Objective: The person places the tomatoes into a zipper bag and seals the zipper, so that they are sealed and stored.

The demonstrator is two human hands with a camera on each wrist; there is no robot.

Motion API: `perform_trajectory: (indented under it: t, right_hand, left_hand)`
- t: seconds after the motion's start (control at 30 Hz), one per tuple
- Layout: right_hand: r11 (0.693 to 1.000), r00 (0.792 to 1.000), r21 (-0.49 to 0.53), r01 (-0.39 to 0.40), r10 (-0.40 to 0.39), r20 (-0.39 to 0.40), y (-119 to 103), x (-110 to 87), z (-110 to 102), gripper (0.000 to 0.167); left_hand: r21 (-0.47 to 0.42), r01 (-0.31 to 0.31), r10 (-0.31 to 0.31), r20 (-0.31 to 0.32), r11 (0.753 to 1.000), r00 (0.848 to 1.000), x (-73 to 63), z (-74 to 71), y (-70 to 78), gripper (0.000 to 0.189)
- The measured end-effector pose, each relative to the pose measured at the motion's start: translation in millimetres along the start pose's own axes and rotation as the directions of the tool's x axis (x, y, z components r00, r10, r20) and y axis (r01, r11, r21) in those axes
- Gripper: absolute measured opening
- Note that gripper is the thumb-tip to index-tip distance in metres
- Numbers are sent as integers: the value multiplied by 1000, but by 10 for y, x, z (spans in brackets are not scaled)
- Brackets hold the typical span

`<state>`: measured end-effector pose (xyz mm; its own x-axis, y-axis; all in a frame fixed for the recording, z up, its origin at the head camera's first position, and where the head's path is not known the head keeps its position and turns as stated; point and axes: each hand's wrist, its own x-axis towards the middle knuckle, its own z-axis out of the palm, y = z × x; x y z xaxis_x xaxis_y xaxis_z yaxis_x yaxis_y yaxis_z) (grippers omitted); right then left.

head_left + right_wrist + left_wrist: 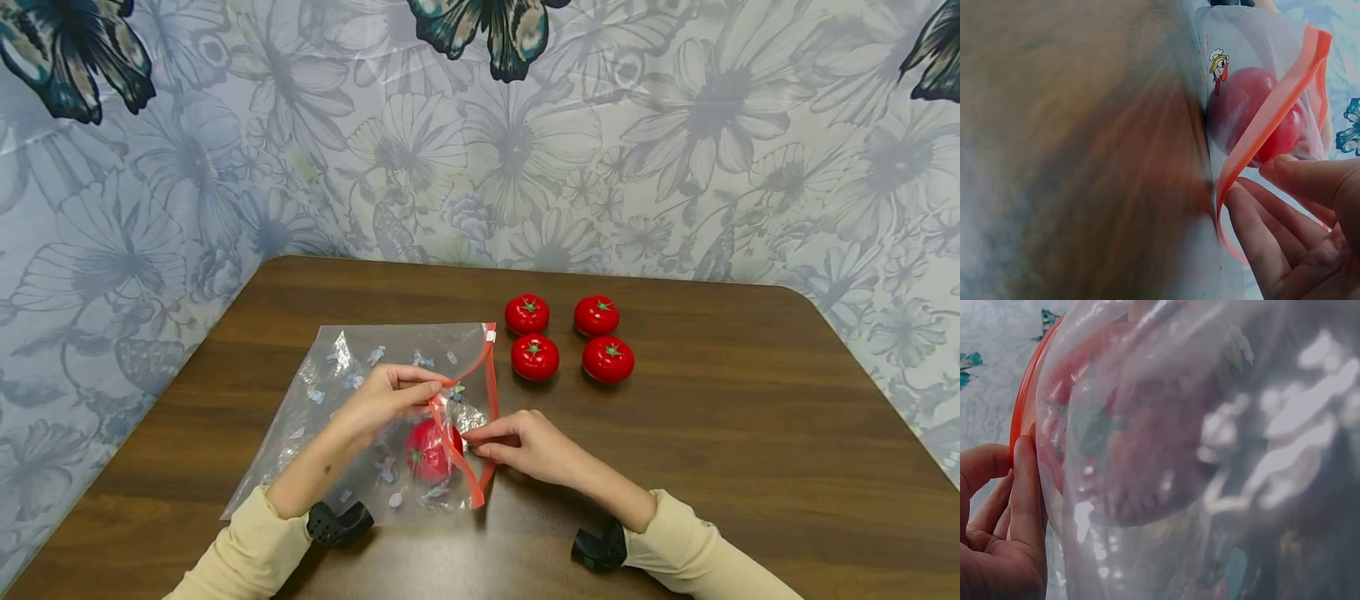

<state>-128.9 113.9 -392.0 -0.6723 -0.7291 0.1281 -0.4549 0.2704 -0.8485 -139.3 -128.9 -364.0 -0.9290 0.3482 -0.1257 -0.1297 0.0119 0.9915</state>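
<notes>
A clear zip bag (300,433) with an orange-red closure and small printed pictures lies on the table, its mouth facing right. My left hand (386,400) pinches the upper rim of the mouth, lifting it. Inside, just behind the opening, sits a red tomato (427,454) with a green star-shaped top; the plastic blurs it in the left wrist view. At the mouth is my right hand (528,446), its fingertips close to the tomato. In the right wrist view a gap shows between thumb and fingers (1260,219), beside the orange strip; whether they touch the tomato is unclear.
Several more red tomatoes (534,357) stand in two rows behind the bag's mouth, to the right. The brown wooden table (750,400) reaches back to a wall covering (517,150) of flowers and butterflies. Each wrist carries a black camera (600,546).
</notes>
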Motion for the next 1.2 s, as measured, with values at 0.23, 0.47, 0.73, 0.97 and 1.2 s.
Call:
perform_trajectory:
  t: [0.23, 0.47, 0.73, 0.97, 1.2]
  right_hand:
    - [999, 999, -12, -33, 33, 3, 1, -14, -48, 26]
    - [998, 996, -1, -59, 59, -65, 17, -53, -209, 28]
    - [1000, 908, -6, -20, 15, -419, -74, -85, -415, 20]
    - [997, 807, -63, -53, 6, -591, -13, -71, -538, 32]
    - [976, 833, -149, -160, 53, -550, 215, -6, -489, 63]
  left_hand:
    - [-1, 6, -6, -8, 1000, 1000, -1, -2, 11, 28]
    - [-26, 1, -1, 2, 1000, 1000, 0, -8, 12, 28]
    - [-44, 1, -1, 9, 999, 1000, 1, -11, 11, 27]
    - [-38, 5, -5, 9, 999, 1000, 4, -6, 2, 28]
    - [-26, 6, -6, 11, 1000, 1000, 4, -14, -7, 28]
